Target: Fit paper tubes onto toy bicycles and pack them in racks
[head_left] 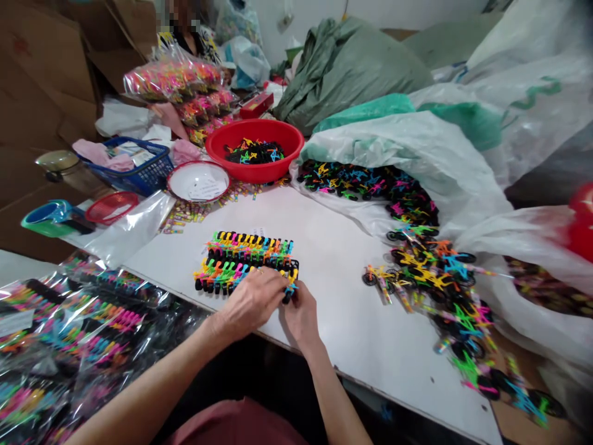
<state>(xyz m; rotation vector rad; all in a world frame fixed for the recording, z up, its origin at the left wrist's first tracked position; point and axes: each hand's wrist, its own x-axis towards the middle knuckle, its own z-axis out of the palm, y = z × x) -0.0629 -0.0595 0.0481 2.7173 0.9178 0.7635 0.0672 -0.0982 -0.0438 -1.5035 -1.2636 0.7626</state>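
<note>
Curled over in its grip, the left hand [258, 298] bends across the right end of the near row [225, 275] of toy bicycles; whether its fingertips pinch anything, I cannot tell. Just to its right, the right hand [302, 314] pinches a blue-and-yellow toy bicycle [291, 288] at that row's right end. Glossy plastic frames in bright colours and round black wheels pack tightly into two ribbed rows near the middle of the smooth white surface [333, 247]. Farther back, a shiny red basin [259, 173] holds more small pieces, left of a crinkled, translucent plastic bag [430, 136]; a tangled heap [421, 269] lies at its mouth, on the right. On the far left, a shallow, red-rimmed white dish [185, 185] sits beside a lattice-sided blue basket [155, 171].
</note>
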